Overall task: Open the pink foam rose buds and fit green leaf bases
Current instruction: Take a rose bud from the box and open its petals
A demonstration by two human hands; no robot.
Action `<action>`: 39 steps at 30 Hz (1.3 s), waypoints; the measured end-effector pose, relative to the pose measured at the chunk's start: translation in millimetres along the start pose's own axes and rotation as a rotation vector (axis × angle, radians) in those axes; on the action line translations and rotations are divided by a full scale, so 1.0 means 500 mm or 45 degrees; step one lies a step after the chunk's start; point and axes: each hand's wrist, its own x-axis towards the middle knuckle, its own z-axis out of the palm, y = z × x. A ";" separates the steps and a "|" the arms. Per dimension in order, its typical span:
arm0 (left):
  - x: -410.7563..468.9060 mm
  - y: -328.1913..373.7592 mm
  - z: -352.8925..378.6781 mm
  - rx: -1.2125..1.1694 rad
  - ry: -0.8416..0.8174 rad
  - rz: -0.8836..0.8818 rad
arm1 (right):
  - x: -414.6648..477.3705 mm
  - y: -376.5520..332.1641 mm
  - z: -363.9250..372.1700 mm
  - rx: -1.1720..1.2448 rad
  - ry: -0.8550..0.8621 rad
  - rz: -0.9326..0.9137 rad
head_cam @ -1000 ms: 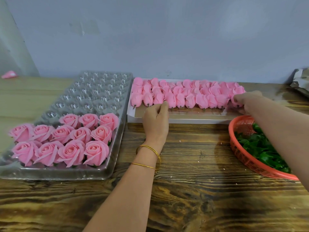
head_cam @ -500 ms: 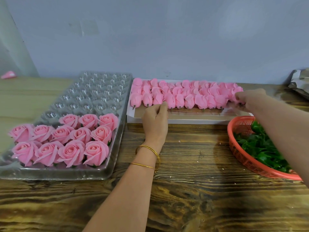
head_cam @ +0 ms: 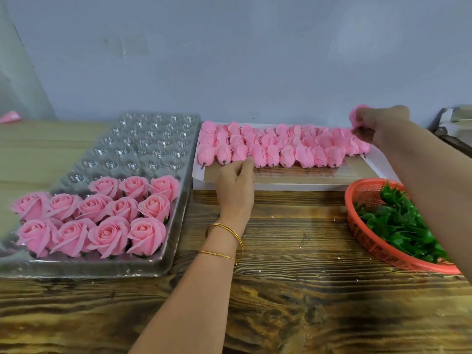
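Your right hand (head_cam: 378, 123) has lifted one pink foam bud (head_cam: 358, 114) above the right end of the white box (head_cam: 293, 186); half a second ago it was down among the rows. It pinches the bud, head up, stem end hidden. The boxed buds (head_cam: 288, 149) lie with stems toward you. Your left hand (head_cam: 236, 180) rests curled at the front row; I cannot tell whether it grips one.

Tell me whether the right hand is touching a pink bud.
Touching. The head view shows the right hand pinching one pink bud in its fingers, held above the white box.
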 end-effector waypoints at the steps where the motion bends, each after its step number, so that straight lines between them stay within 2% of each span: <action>1: 0.000 0.000 0.000 0.001 -0.001 -0.002 | -0.014 -0.007 0.003 0.029 -0.028 -0.026; 8: -0.001 -0.001 -0.002 -0.014 -0.048 -0.033 | -0.157 -0.026 0.043 0.228 -0.220 -0.238; 16: 0.000 0.014 0.004 -0.429 -0.245 -0.286 | -0.310 0.097 0.121 0.205 -0.502 -0.349; 21: 0.003 0.021 -0.002 -0.576 -0.418 -0.353 | -0.341 0.150 0.157 0.207 -0.552 -0.366; 29: 0.008 0.014 -0.007 -0.546 -0.454 -0.399 | -0.353 0.186 0.157 0.303 -0.730 -0.443; 39: 0.008 0.015 -0.002 -0.475 -0.454 -0.401 | -0.340 0.211 0.142 0.268 -0.854 -0.563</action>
